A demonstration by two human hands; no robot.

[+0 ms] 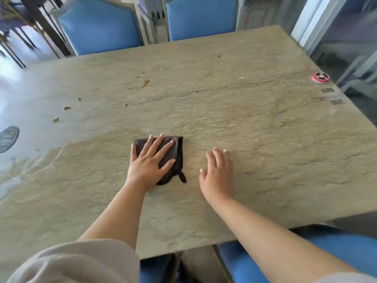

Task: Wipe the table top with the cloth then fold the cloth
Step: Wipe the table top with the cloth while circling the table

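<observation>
A dark brown cloth (177,152), folded small with a loop tab at its near right corner, lies on the stone table top (244,119) near the middle. My left hand (152,162) presses flat on the cloth with fingers spread, covering most of it. My right hand (218,176) rests flat on the bare table just right of the cloth, fingers apart, holding nothing. Brown stains (145,83) and crumbs (67,108) mark the far left part of the table.
A red and black round call button (320,77) sits at the right edge, with two small grey labels (332,96) nearer. Blue chairs stand behind the table (98,27) (201,17) and in front (336,248). A glass wall (346,37) runs along the right.
</observation>
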